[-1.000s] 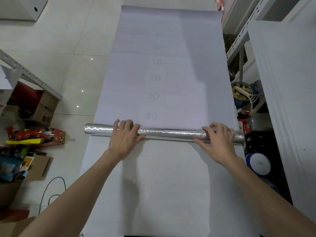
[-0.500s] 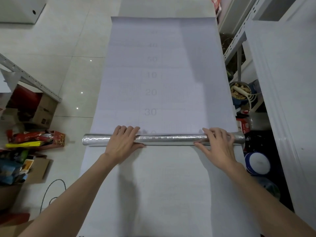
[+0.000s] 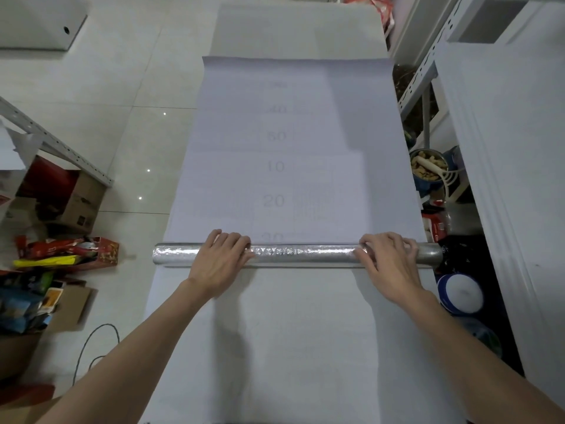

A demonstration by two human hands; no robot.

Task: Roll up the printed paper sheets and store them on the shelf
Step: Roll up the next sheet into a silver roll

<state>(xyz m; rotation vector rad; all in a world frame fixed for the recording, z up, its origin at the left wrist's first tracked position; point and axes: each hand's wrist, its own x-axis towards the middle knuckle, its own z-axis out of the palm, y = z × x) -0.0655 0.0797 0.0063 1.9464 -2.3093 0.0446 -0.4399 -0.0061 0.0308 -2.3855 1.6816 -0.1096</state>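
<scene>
Far left: a cardboard box [image 3: 81, 203] and loose packets, clear of the work. Next, the left hand [image 3: 221, 260], fingers curled over the silver roll [image 3: 305, 254], which lies crosswise on the paper sheet [image 3: 290, 148] spread on the floor. The right hand [image 3: 386, 260] grips the roll's other end likewise. Printed numbers run beyond the roll (the 30 half hidden). My reading: rolling is partway, with a long flat stretch left. The shelf [image 3: 425, 75] stands at right; storing not yet begun.

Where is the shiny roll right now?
In the head view the roll lies across the paper, mid-frame, right at the printed 30, with the left hand and right hand holding it.
</scene>
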